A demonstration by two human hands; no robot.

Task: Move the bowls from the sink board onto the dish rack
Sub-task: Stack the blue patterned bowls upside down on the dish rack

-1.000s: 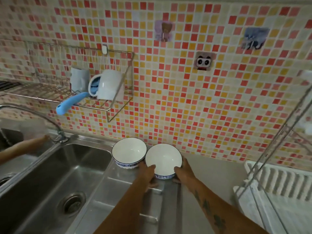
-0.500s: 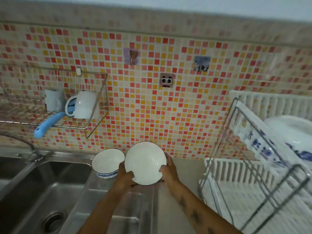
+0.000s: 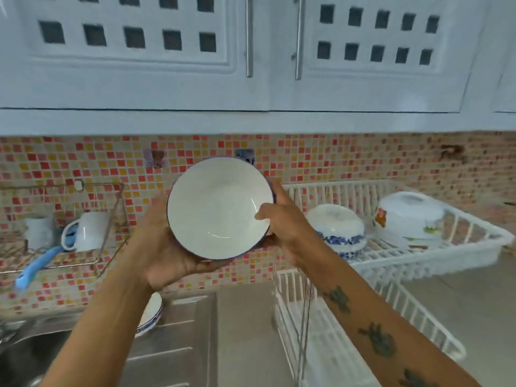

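I hold a white bowl [image 3: 217,208] with a blue rim up at chest height, its inside tilted toward me. My left hand [image 3: 164,247] cups it from below and the left, and my right hand [image 3: 284,227] grips its right edge. A second white and blue bowl [image 3: 152,314] stays on the steel sink board [image 3: 181,339], partly hidden behind my left forearm. The white two-tier dish rack [image 3: 418,258] stands to the right, its upper tier level with the raised bowl.
An upturned blue-patterned bowl [image 3: 339,230] and a stack of white dishes [image 3: 410,219] sit on the rack's upper tier. A wire wall shelf [image 3: 83,258] at left holds mugs [image 3: 86,231] and a blue-handled brush [image 3: 36,269]. White cupboards [image 3: 251,51] hang overhead. The sink basin [image 3: 25,358] is lower left.
Both hands lifted the bowl off the sink board and carried it up and right toward the rack. The view tilted upward, bringing the cupboards into sight.
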